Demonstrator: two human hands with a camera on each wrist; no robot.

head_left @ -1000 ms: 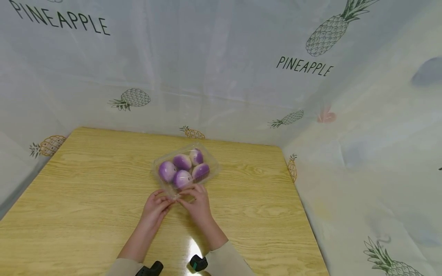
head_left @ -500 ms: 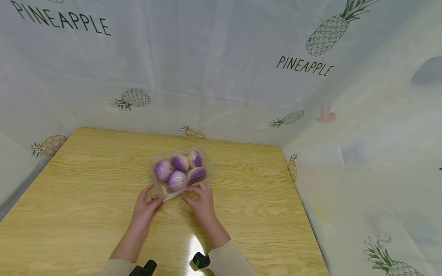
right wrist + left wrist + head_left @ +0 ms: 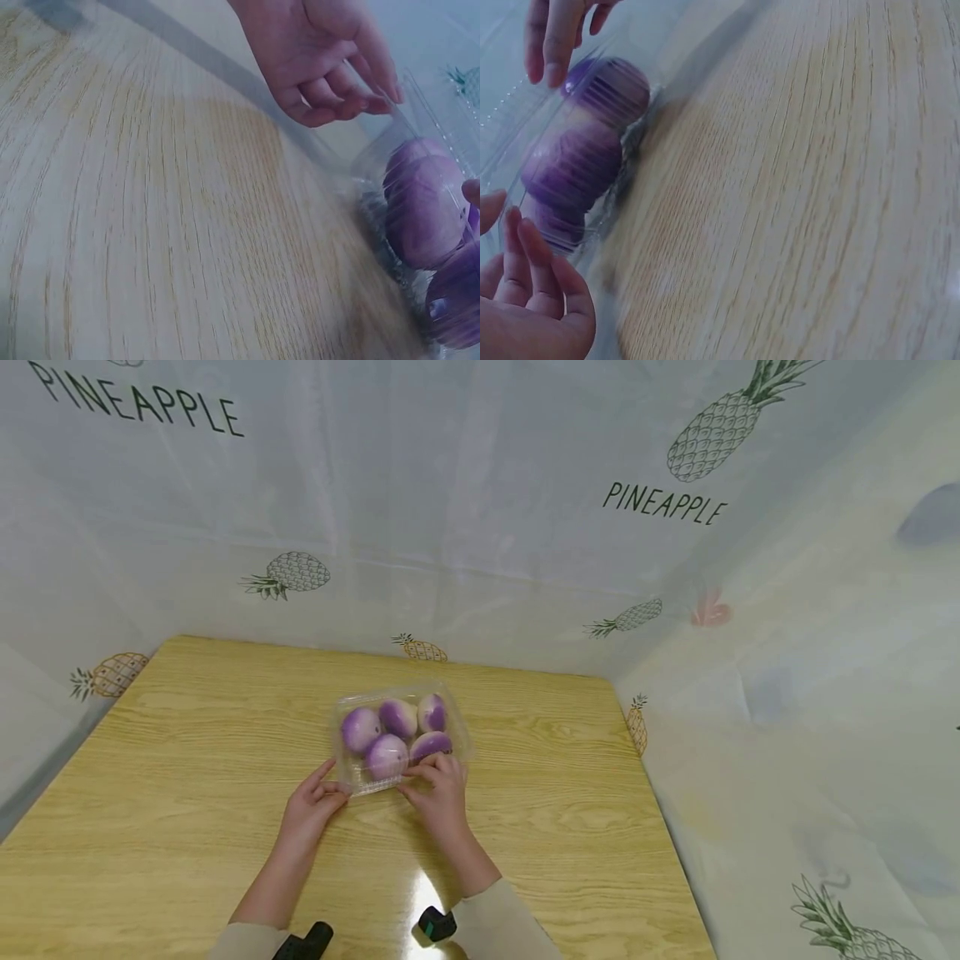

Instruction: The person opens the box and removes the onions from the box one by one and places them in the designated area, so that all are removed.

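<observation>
a pineapple-print curtain (image 3: 480, 510) backs a wood-grain table (image 3: 540, 777), where a clear box (image 3: 375, 786) of five purple-and-white pieces (image 3: 387, 757) sits at twelve o'clock from the person. at its seven o'clock corner the left hand (image 3: 311, 806) pinches the plastic, thumb and fingers (image 3: 534, 244) nearly together; the right hand (image 3: 442, 797) bends over the five o'clock side, gripping or merely pressing, one cannot tell. the step seems to be working that near edge; next likely calls for even, gentle pressure. clear plastic obscures the closure; both sleeves (image 3: 243, 942) are cut off.

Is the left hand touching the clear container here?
Touching: the right wrist view shows the left hand pinching the edge of the clear container.
</observation>
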